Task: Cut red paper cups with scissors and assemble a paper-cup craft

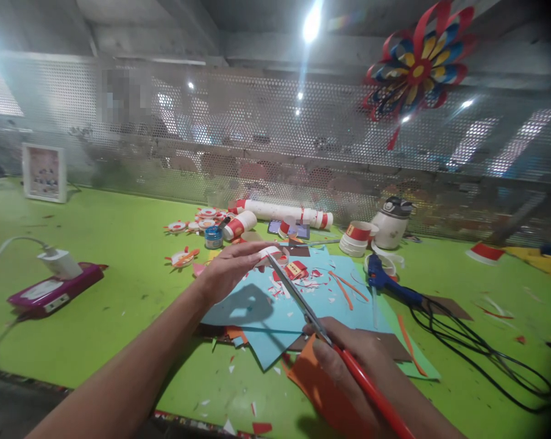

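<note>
My left hand (232,268) reaches in from the left, its fingers closed on a small white ring (270,256) that looks cut from a paper cup. In my right hand (348,360) is a pair of scissors (298,299) with long silver blades and red handles. The blade tips meet the ring's near edge. Below both hands lie sheets of light blue paper (261,350), strewn with red and white paper scraps (278,286) and a red piece with a yellow patch (296,270). An orange sheet (305,372) shows under my right hand.
To the right are a blue glue gun (394,286) with a looped black cord, stacked paper cups (354,241) and a white jug (392,225). Cup-made animals (183,257), a blue jar (213,236) and a phone (298,229) stand farther back. A purple power strip (58,291) lies left.
</note>
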Motion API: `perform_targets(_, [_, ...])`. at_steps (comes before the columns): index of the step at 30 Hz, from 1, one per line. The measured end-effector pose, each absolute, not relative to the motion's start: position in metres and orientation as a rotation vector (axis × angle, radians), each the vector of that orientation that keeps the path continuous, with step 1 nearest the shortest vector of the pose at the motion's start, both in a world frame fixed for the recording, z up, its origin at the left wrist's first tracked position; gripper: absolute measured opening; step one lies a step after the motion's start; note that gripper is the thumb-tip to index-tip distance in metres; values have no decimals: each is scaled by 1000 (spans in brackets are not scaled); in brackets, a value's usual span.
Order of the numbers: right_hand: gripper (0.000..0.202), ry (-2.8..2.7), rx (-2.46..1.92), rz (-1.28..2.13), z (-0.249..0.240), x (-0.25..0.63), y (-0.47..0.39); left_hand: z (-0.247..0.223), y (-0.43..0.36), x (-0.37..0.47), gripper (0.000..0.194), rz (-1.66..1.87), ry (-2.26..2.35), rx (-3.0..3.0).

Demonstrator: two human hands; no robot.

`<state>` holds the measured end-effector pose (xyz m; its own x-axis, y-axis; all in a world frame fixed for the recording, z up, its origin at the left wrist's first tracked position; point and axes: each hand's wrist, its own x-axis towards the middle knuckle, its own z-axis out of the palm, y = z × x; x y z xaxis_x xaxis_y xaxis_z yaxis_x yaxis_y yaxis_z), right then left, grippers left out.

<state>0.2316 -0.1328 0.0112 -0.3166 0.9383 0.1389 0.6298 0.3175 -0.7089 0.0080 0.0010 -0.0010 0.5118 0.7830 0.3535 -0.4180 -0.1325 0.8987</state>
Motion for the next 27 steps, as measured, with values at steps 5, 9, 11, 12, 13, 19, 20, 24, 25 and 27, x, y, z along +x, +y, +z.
perform_targets(5, [45,-2027,-1386,685,9,231,-134,1,0,9,37,1065,350,1335])
perform_targets(9, [45,-2021,-1378,688,8,231,-133,1,0,9,35,1060,331,1345])
perform_targets(11, [45,-2033,-1397,683,9,231,-133,0,1,9,35,1056,328,1353])
perform_targets(12, [45,-2035,-1407,685,9,230,-133,0,1,9,36,1055,328,1354])
perform_targets(13, [45,-2033,-1414,690,9,230,-134,0,1,9,36,1055,328,1352])
perform_targets(19, [49,-2025,-1383,797,11,230,-134,1,0,9,36,1051,342,1320])
perform_targets(20, [49,-2034,-1385,802,11,230,-133,1,-1,10,36,1050,347,1312])
perform_targets(24, [48,-2047,-1393,791,12,231,-133,-1,0,10,37,1038,334,1287])
perform_targets(25, [47,-2044,-1397,789,12,231,-133,-1,0,9,37,1036,336,1283])
perform_targets(27, [45,-2041,-1407,780,14,231,-133,-1,0,9,38,1037,346,1276])
